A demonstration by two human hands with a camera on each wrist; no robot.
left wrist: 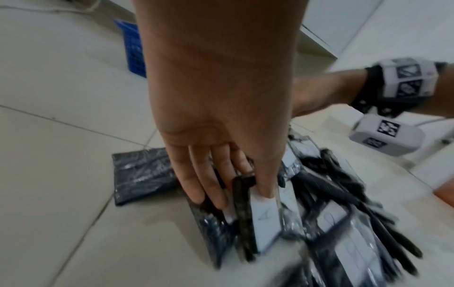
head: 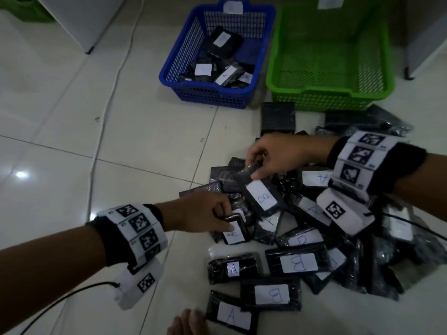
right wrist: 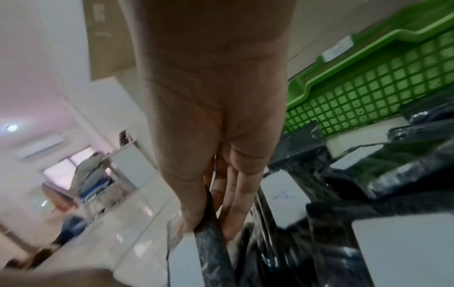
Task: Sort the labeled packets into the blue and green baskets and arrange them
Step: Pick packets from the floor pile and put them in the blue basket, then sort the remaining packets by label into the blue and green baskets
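Note:
A heap of black packets (head: pixel 300 240) with white A and B labels lies on the tiled floor. My left hand (head: pixel 212 213) pinches the top edge of a packet labelled A (head: pixel 234 234) between thumb and fingers; the left wrist view shows the same packet labelled A (left wrist: pixel 264 219) held on edge. My right hand (head: pixel 268 158) pinches the upper end of a packet labelled B (head: pixel 261 198), thumb on one face and fingers behind. The blue basket (head: pixel 183 66) holds several packets. Nothing lies in the green basket (head: pixel 331 56) beside it.
A white cable (head: pixel 113 83) runs across the floor at the left. White cabinets (head: pixel 79 18) stand at the back left and back right. Loose black packets (head: pixel 278 117) lie right in front of the green basket. A foot (head: pixel 187 322) shows at the bottom edge.

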